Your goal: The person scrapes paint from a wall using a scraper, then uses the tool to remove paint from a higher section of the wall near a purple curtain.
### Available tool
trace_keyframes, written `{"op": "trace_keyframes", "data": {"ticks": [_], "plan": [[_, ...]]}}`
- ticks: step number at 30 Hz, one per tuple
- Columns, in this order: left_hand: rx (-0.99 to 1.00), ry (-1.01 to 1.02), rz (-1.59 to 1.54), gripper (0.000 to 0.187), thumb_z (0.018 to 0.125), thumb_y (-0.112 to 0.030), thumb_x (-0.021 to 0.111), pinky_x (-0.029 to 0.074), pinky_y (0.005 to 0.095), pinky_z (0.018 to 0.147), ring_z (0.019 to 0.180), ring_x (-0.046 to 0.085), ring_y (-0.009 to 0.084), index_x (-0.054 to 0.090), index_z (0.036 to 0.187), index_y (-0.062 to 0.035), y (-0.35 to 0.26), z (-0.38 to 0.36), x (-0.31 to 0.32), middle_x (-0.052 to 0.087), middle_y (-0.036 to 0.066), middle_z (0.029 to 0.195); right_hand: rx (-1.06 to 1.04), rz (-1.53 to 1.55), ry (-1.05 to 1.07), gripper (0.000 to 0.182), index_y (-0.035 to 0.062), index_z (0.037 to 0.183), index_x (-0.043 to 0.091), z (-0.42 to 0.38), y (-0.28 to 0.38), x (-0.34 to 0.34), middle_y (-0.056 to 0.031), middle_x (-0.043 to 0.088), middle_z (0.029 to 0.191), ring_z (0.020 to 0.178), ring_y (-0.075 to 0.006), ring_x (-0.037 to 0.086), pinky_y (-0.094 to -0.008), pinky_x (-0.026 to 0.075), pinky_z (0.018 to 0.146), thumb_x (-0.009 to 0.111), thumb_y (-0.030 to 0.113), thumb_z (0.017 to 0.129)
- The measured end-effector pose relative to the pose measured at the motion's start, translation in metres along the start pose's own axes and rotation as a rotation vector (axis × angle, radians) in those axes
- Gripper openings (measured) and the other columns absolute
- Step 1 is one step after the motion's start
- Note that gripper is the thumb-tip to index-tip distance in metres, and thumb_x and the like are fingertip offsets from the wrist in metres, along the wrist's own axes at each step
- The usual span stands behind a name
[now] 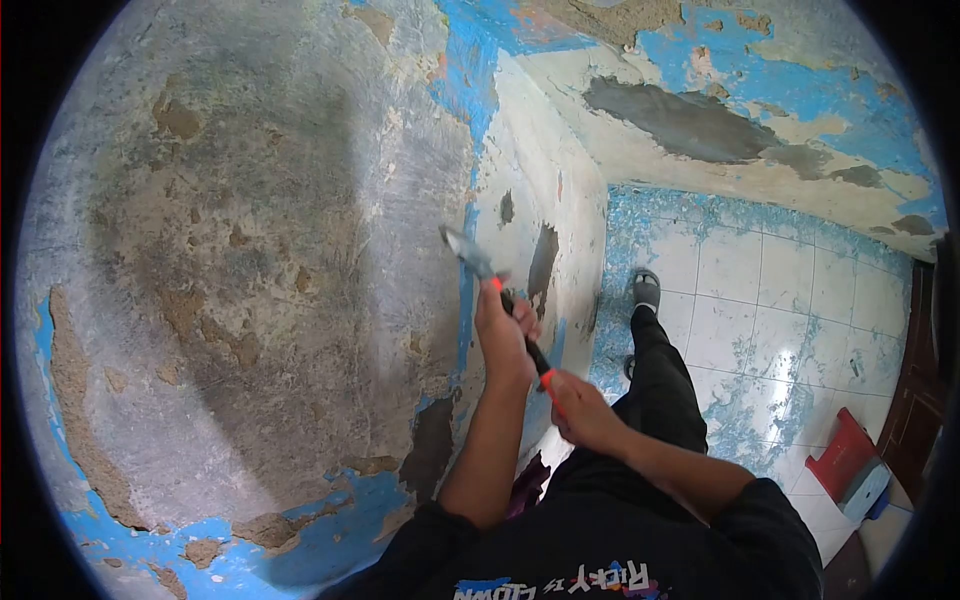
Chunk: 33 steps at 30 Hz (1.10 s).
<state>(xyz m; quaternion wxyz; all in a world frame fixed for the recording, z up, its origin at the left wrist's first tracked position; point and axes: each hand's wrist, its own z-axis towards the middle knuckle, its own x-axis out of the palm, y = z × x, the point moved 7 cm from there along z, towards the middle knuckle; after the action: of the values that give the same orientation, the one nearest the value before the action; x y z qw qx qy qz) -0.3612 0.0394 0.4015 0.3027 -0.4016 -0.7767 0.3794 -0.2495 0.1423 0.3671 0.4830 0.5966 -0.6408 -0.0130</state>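
Note:
Both hands grip a long-handled scraper (537, 357) with a black and orange-red handle. Its metal blade (464, 247) points up and left, over a narrow strip of blue paint (467, 300) near the wall's corner. My left hand (503, 332) is wrapped round the handle close below the blade. Lower down, my right hand (585, 414) is closed round the orange-red end of the handle. Bare grey plaster (300, 200) with rough brown pits covers the wall to the left. Beyond the blade, a whitish wall face (515, 165) shows dark grey patches.
Blue paint flakes lie scattered over the white tiled floor (725, 270) around my sandalled foot (647, 290). A red plastic object (842, 452) stands at lower right, near a brown door (912, 375). Blue paint (330, 540) remains along the wall's lower left.

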Motion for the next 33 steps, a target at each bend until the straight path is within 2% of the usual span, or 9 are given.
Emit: {"op": "trace_keyframes", "data": {"ticks": [2, 6, 10, 14, 17, 21, 26, 30, 33], "plan": [[-0.039, -0.028, -0.008, 0.045, 0.103, -0.05, 0.038, 0.032, 0.0251, 0.047, 0.05, 0.034, 0.0074, 0.047, 0.124, -0.0111, 0.009, -0.018, -0.019, 0.036, -0.003, 0.065, 0.004, 0.034, 0.047, 0.038, 0.0072, 0.104, 0.058, -0.009, -0.022, 0.007, 0.0009, 0.046, 0.063, 0.051, -0.0076, 0.043, -0.0252, 0.036, 0.046, 0.04, 0.041, 0.103], [-0.036, 0.058, -0.034, 0.046, 0.103, -0.05, 0.039, 0.033, 0.025, 0.048, 0.051, 0.035, 0.0075, 0.047, 0.125, -0.011, 0.01, -0.018, -0.026, 0.037, -0.003, 0.065, -0.017, 0.033, 0.034, 0.036, 0.0079, 0.1, 0.055, 0.002, -0.033, 0.008, 0.0008, 0.045, 0.062, 0.049, -0.0077, 0.043, -0.0249, 0.035, 0.043, 0.039, 0.039, 0.104], [-0.016, 0.16, 0.008, 0.043, 0.103, -0.047, 0.039, 0.035, 0.0254, 0.049, 0.051, 0.036, 0.0079, 0.048, 0.125, -0.0108, -0.014, 0.018, 0.003, 0.04, -0.002, 0.066, -0.096, -0.031, 0.004, 0.039, 0.0072, 0.105, 0.053, 0.02, 0.01, 0.011, -0.0016, 0.044, 0.058, 0.038, -0.0115, 0.042, -0.0272, 0.034, 0.037, 0.036, 0.042, 0.104], [-0.038, 0.192, 0.029, 0.042, 0.104, -0.045, 0.04, 0.035, 0.0261, 0.05, 0.052, 0.036, 0.0085, 0.048, 0.126, -0.0105, -0.025, 0.048, 0.028, 0.042, -0.001, 0.067, -0.106, 0.052, -0.042, 0.042, 0.0057, 0.108, 0.053, 0.041, 0.032, 0.003, -0.0026, 0.044, 0.056, 0.037, -0.0123, 0.042, -0.0283, 0.035, 0.036, 0.036, 0.044, 0.103], [0.001, 0.181, -0.019, 0.042, 0.103, -0.046, 0.041, 0.035, 0.0262, 0.05, 0.051, 0.036, 0.0085, 0.047, 0.126, -0.0111, -0.019, 0.04, 0.026, 0.041, -0.002, 0.065, -0.094, -0.006, -0.055, 0.042, 0.0051, 0.108, 0.055, 0.028, 0.035, -0.004, -0.0018, 0.043, 0.055, 0.038, -0.0118, 0.042, -0.0279, 0.036, 0.037, 0.038, 0.043, 0.103], [0.019, 0.184, -0.148, 0.044, 0.101, -0.05, 0.043, 0.038, 0.0291, 0.051, 0.052, 0.038, 0.0106, 0.046, 0.124, -0.0127, 0.01, -0.007, -0.003, 0.041, -0.001, 0.065, -0.169, -0.207, -0.055, 0.034, 0.0049, 0.108, 0.058, -0.005, 0.005, -0.029, -0.0006, 0.047, 0.055, 0.041, -0.0092, 0.044, -0.0265, 0.035, 0.039, 0.048, 0.037, 0.102], [-0.025, 0.308, -0.343, 0.042, 0.101, -0.053, 0.041, 0.046, 0.0406, 0.073, 0.07, 0.05, 0.0193, 0.045, 0.115, -0.0138, 0.038, -0.078, -0.024, 0.046, 0.003, 0.072, -0.177, -0.415, -0.114, 0.028, 0.0046, 0.112, 0.059, -0.055, -0.013, -0.066, -0.0013, 0.056, 0.06, 0.048, -0.0068, 0.048, -0.0243, 0.036, 0.044, 0.061, 0.028, 0.097], [-0.035, 0.294, -0.538, 0.042, 0.103, -0.051, 0.038, 0.047, 0.0457, 0.084, 0.072, 0.05, 0.0215, 0.044, 0.108, -0.0097, 0.058, -0.114, -0.056, 0.047, 0.006, 0.074, -0.13, -0.571, -0.094, 0.032, 0.0051, 0.113, 0.061, -0.088, 0.011, -0.063, -0.0018, 0.058, 0.062, 0.054, -0.0071, 0.051, -0.0257, 0.038, 0.05, 0.066, 0.029, 0.093], [0.015, 0.277, -0.609, 0.043, 0.103, -0.051, 0.036, 0.047, 0.0475, 0.087, 0.072, 0.051, 0.0225, 0.044, 0.1, -0.0095, 0.056, -0.13, -0.07, 0.048, 0.006, 0.074, -0.19, -0.857, -0.019, 0.036, 0.0053, 0.114, 0.062, -0.088, 0.025, -0.05, -0.003, 0.058, 0.062, 0.053, -0.0081, 0.049, -0.0272, 0.037, 0.05, 0.067, 0.033, 0.092]]}}
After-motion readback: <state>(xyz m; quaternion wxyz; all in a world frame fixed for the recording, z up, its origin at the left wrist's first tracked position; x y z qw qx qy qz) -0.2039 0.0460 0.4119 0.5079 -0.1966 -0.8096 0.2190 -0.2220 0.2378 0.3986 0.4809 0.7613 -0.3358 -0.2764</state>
